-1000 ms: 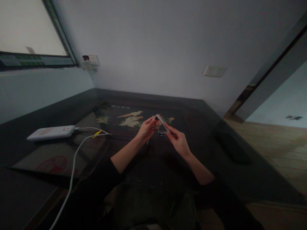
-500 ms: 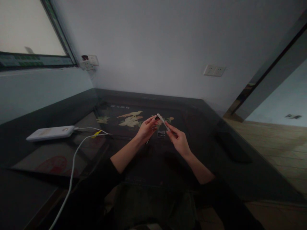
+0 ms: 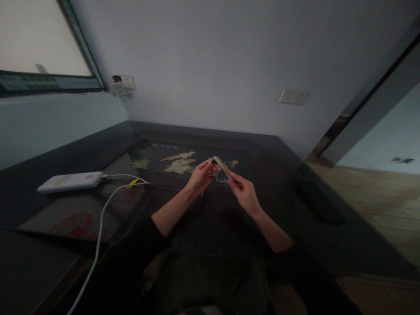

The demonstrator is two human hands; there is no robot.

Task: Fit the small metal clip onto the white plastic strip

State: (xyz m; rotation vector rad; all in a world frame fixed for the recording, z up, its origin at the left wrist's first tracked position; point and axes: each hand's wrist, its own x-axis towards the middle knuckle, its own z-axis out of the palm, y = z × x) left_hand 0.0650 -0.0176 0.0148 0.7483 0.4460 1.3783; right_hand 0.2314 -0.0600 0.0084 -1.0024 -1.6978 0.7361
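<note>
Both my hands are raised over the middle of a dark glass-topped table (image 3: 288,175). My right hand (image 3: 243,193) pinches the near end of a thin white strip (image 3: 222,168) that slants up and to the left. My left hand (image 3: 201,176) has its fingertips at the strip's far end, where a small dark piece shows. Whether that hand grips the strip or the dark piece is too dim to tell. A small shiny clear object (image 3: 221,184) sits on the table just below the strip.
A white power bank (image 3: 70,181) lies at the left with white cables (image 3: 98,236) running toward me. Bird and leaf inlay (image 3: 179,162) decorates the table top. Wall sockets (image 3: 294,96) sit on the back wall; wooden floor (image 3: 377,197) lies to the right.
The white strip and both hands shift only slightly; the grip stays the same.
</note>
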